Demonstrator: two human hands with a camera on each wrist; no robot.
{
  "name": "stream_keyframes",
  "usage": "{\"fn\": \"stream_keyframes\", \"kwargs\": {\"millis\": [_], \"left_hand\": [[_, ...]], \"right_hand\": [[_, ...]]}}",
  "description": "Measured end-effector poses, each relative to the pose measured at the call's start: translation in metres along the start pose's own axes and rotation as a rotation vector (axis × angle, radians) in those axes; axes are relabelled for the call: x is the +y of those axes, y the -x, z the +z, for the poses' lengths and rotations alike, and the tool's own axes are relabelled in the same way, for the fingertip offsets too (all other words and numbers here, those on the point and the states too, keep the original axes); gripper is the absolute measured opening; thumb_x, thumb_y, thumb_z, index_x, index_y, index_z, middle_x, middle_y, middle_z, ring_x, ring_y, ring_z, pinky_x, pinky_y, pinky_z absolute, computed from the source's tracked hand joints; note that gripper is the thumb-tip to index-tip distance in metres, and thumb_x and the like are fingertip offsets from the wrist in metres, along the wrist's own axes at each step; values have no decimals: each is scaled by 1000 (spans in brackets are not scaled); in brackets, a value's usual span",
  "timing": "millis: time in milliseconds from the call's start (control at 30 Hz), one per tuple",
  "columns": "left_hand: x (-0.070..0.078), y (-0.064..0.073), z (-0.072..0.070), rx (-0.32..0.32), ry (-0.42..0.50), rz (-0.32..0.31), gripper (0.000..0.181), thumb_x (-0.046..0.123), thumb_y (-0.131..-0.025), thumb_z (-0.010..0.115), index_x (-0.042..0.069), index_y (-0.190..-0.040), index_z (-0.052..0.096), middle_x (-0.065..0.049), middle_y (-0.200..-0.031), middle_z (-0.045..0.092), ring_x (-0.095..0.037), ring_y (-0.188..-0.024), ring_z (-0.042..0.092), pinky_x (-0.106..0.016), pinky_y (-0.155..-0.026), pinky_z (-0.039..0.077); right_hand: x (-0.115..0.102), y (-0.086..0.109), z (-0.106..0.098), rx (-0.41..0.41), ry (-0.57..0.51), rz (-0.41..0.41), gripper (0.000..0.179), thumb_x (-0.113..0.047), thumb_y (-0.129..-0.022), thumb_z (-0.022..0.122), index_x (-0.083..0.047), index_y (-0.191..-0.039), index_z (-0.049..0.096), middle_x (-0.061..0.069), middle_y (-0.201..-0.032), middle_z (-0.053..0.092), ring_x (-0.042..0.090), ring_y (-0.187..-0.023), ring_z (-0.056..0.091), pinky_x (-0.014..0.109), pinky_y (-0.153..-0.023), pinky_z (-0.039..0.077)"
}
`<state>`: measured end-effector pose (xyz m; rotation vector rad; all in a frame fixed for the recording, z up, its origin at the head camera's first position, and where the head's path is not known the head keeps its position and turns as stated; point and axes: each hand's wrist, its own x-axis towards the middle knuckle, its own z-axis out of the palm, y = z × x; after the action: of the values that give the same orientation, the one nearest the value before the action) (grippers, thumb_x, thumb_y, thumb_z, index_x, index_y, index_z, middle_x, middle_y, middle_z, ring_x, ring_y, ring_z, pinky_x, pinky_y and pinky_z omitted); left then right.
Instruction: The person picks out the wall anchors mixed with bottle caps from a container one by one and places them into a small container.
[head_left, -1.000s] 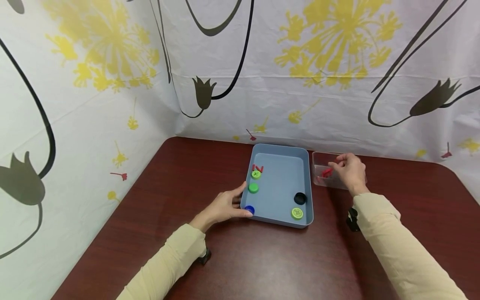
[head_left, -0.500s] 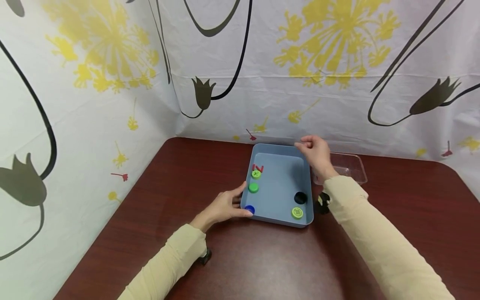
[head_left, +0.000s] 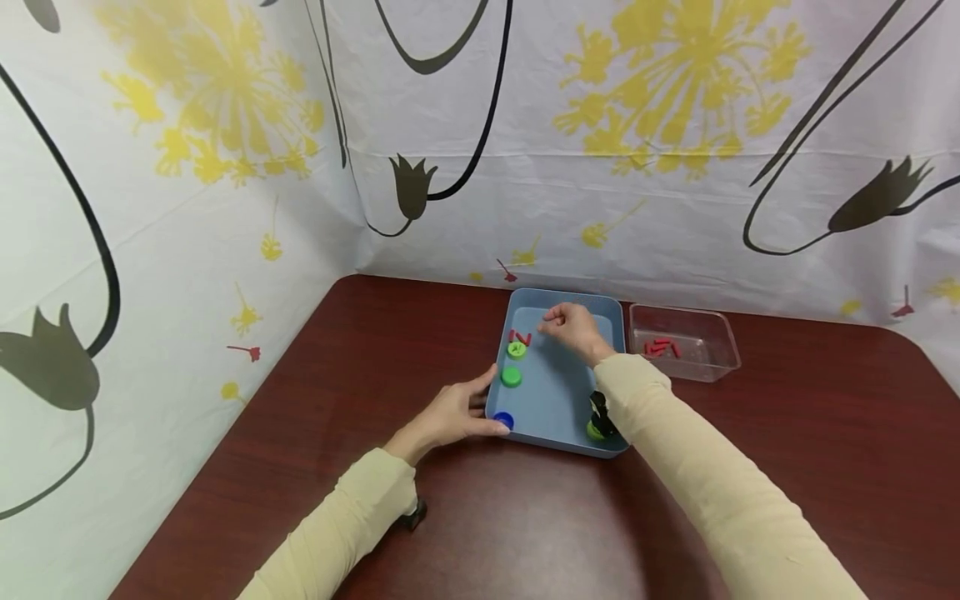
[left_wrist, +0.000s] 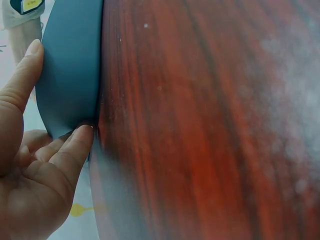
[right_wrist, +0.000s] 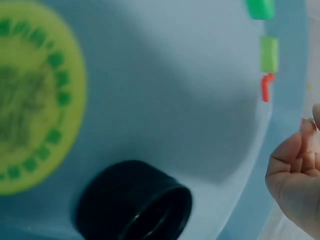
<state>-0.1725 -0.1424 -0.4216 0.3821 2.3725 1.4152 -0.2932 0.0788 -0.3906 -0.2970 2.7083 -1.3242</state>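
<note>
A shallow blue-grey tray (head_left: 551, 400) lies on the table. My left hand (head_left: 446, 414) grips its near left corner, thumb along the front wall and fingers at the side; the left wrist view shows them against the wall (left_wrist: 70, 65). Over the tray's far half, my right hand (head_left: 576, 330) pinches a small red stick (right_wrist: 303, 121), mostly hidden by the fingertips. Several small red sticks (head_left: 523, 339) lie along the tray's left side, beside a light green cap (head_left: 517, 350). Nearer are a green cap (head_left: 512, 377) and a blue cap (head_left: 505, 420).
A black cap (right_wrist: 125, 205) and a yellow-green cap (right_wrist: 40, 100) sit at the tray's near right, partly behind the right wrist in the head view. Right of the tray stands a clear plastic box (head_left: 712, 367) with several red sticks (head_left: 660, 347). Patterned cloth (head_left: 465, 225) hangs behind.
My right hand has gone from the clear box, left across the tray's right wall, to above the tray's far half, carrying a red stick. My left hand stays at the tray's corner.
</note>
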Motion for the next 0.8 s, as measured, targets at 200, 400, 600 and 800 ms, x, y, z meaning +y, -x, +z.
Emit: {"fn": "stream_keyframes", "kwargs": {"millis": [200, 400, 600, 800], "left_hand": [[-1, -1, 0, 3, 3, 7, 98, 28, -75, 80, 20, -151, 18, -8, -148, 37, -21, -122, 53, -31, -93, 49], [0, -1, -1, 2, 9, 20, 98, 28, -75, 80, 18, -151, 18, -11, -147, 38, -22, -122, 53, -30, -93, 50], [-1, -1, 0, 5, 28, 23, 97, 26, -75, 80, 18, -151, 19, -12, -147, 38, -23, -122, 52, -32, -93, 50], [3, 1, -1, 0, 23, 24, 95, 21, -78, 78, 16, -150, 18, -14, -148, 36, -27, -124, 51, -36, -95, 49]], "right_hand": [[7, -4, 9, -62, 107, -24, 25, -9, -85, 67, 7, -103, 61, 12, -82, 61, 14, -69, 53, 23, -60, 43], [5, -5, 15, -89, 134, -60, 26, -4, -82, 66, 10, -104, 60, 18, -85, 62, 20, -70, 55, 26, -59, 45], [5, -8, 21, -94, 158, -40, 26, -4, -82, 68, 7, -103, 59, 17, -86, 64, 21, -72, 55, 28, -63, 45], [5, -11, 27, -91, 180, -15, 24, -5, -82, 69, 4, -102, 59, 14, -84, 64, 18, -68, 52, 26, -61, 42]]}}
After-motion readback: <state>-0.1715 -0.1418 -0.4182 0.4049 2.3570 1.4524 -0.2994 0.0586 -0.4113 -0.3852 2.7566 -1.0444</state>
